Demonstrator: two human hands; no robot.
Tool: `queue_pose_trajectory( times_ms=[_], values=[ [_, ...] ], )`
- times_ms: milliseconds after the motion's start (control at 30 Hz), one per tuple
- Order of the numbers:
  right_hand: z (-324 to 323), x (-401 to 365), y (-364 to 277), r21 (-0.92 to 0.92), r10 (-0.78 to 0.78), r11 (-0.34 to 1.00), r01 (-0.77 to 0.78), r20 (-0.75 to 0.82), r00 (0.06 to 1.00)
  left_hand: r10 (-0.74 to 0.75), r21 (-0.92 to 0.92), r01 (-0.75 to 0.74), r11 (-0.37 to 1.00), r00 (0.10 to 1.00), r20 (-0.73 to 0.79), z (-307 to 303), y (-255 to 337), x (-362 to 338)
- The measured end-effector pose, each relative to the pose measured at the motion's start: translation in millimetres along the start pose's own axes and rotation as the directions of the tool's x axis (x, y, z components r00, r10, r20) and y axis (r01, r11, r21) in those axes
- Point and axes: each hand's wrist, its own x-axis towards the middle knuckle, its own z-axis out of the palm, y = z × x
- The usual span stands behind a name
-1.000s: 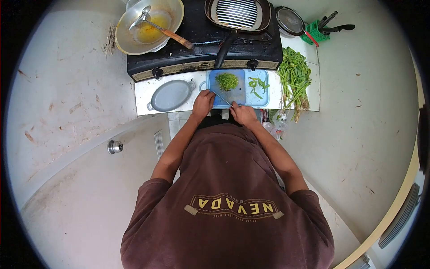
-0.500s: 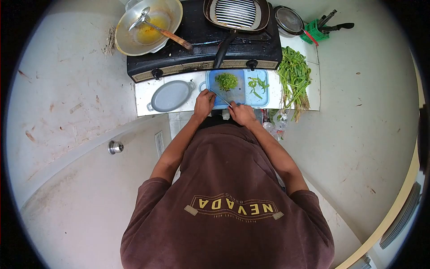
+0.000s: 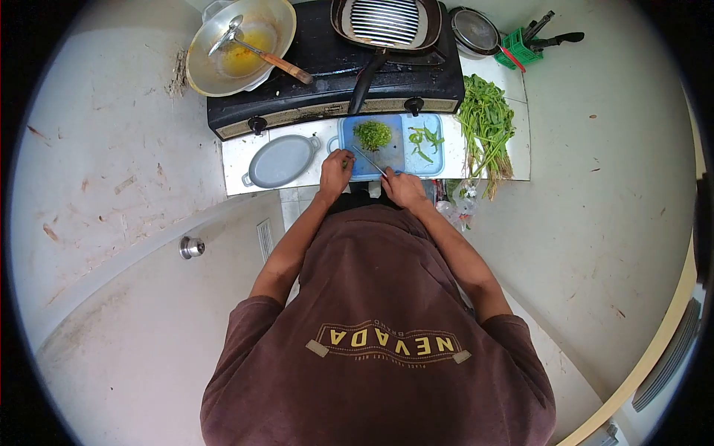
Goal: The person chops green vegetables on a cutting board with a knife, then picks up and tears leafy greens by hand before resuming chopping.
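Observation:
My right hand point(image 3: 405, 190) is closed round the handle of a knife point(image 3: 370, 160), its blade slanting up and left over the blue cutting board point(image 3: 394, 165). At the board's lower left edge, my left hand point(image 3: 337, 175) has its fingers pinched together close to the blade tip. A hint of green shows at those fingertips, too small to name. A mound of finely chopped greens point(image 3: 372, 134) sits on the darker blue part of the board. Several green chili peppers point(image 3: 425, 140) lie on the lighter right part.
A grey oval dish point(image 3: 282, 161) stands left of the board. Leafy greens with roots point(image 3: 485, 123) lie on the right. Behind is a black stove point(image 3: 320, 89) with a wok point(image 3: 279, 37), a ladle point(image 3: 286, 67) and a grill pan point(image 3: 431, 30). A green basket point(image 3: 517, 50) holds knives.
My left hand has turned slightly, and its fingers sit a little apart from the blade. The knife stays nearly in place. The whole view has shifted slightly.

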Motion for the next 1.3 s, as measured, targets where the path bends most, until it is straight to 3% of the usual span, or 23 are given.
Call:
queue_pose_trajectory(
  times_ms=[267,533,767,1033,1167,1300],
  values=[
    [-1.4,3.8,-8.2,-0.017,-0.017,1.000,0.018,0.067,0.998,0.115,0.149,-0.121,0.981,0.992,0.047,-4.6,0.2,-1.7],
    [10.4,15.4,-13.0,-0.063,-0.060,0.996,0.060,0.014,0.998,0.211,0.176,-0.220,0.959,0.975,0.067,-8.8,1.7,-9.6],
    [1.5,3.9,-4.1,-0.020,0.045,0.999,-0.044,0.050,0.998,0.129,0.143,-0.135,0.981,0.990,0.052,-4.9,-1.5,-7.2],
    [-5.0,1.8,-7.8,0.017,0.025,1.000,-0.026,0.048,0.999,0.081,0.131,-0.089,0.987,0.995,0.062,-2.3,6.1,0.1],
    [3.3,4.5,-9.0,-0.022,0.008,1.000,-0.006,0.066,0.998,0.109,0.142,-0.116,0.983,0.992,0.059,-2.7,5.5,-0.1],
    [12.3,16.3,-10.3,-0.002,-0.052,0.999,0.052,-0.017,0.998,0.203,0.202,-0.214,0.956,0.976,0.077,-1.6,2.7,0.2]
  ],
)
